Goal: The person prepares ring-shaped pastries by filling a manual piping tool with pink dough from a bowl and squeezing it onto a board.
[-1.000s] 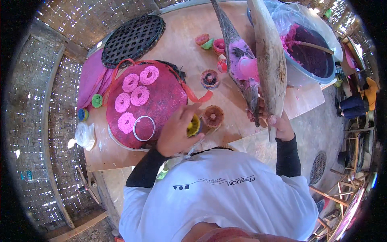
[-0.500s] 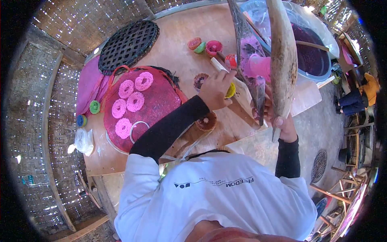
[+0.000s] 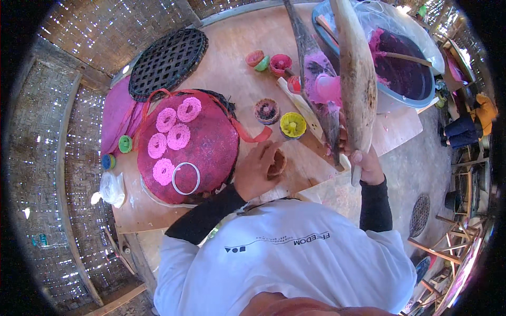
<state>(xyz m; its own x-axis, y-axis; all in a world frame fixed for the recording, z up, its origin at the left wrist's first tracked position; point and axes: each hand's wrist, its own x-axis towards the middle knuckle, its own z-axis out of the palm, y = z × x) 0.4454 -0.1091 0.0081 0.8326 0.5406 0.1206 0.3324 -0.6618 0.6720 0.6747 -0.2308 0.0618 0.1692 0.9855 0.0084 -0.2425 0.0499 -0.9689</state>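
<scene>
My right hand [image 3: 369, 166] grips the lower ends of a wooden press made of a pale thick lever [image 3: 358, 68] and a darker, pink-smeared beam [image 3: 311, 63]. Between the two sits a pink cylinder [image 3: 328, 89]. Low over the table's near edge, my left hand [image 3: 257, 171] has its fingers curled round the rim of a brown ring mould [image 3: 277, 164]. Ahead of it stand a yellow fluted mould [image 3: 293, 125] and a brown fluted one [image 3: 266, 111]. Several pink lacy rings [image 3: 178, 136] lie on a round red mat [image 3: 211, 152], with a white hoop [image 3: 186, 178] at its near side.
A basin of purple mixture [image 3: 403, 63] with a stick stands far right. Small red [image 3: 280, 64] and green cups lie farther back. A black woven tray [image 3: 168, 63] rests at the far left. A person in orange [image 3: 482, 113] is off to the right.
My left hand has come back toward me from beside the yellow mould to the brown ring mould. The yellow mould now stands uncovered. The press has shifted slightly left, still in my right hand.
</scene>
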